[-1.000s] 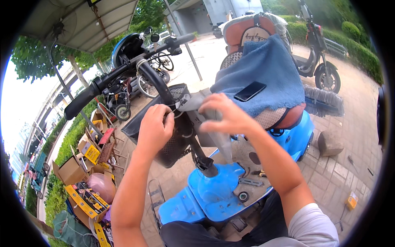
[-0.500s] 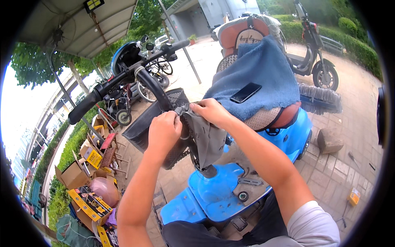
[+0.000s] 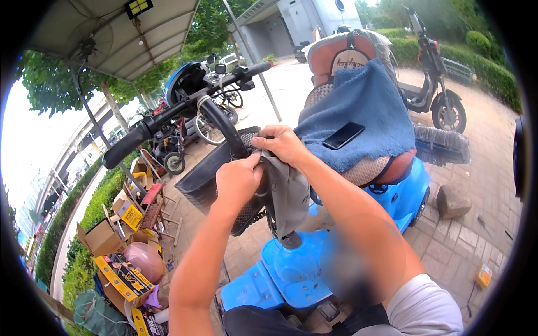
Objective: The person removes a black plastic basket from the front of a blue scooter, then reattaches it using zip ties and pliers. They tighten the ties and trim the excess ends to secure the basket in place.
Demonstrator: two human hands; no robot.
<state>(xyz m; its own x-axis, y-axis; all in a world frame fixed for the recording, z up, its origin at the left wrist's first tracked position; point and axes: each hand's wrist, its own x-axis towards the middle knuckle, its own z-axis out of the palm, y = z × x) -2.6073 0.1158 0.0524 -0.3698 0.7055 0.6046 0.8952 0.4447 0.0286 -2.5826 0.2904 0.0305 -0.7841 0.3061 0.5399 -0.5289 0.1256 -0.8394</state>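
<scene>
Both hands work at the steering column of a blue electric scooter. A grey cloth cover hangs from the column below my fingers. My left hand is closed on the cloth's upper edge, its fingertips mostly hidden. Just above and to the right, my right hand pinches the same cloth, its thumb pointing towards the column. The black handlebar rises beyond my hands, and a black basket hangs behind the column. A blurred round patch covers part of my right forearm and the scooter's deck.
A phone lies on a blue towel over the scooter's seat. To the right are a stone block, a screwdriver and another parked scooter. Cardboard boxes crowd the left side.
The view has shifted slightly, moving the scene right and down. My hands have come closer together at the top of the cloth, and the cloth hangs straighter.
</scene>
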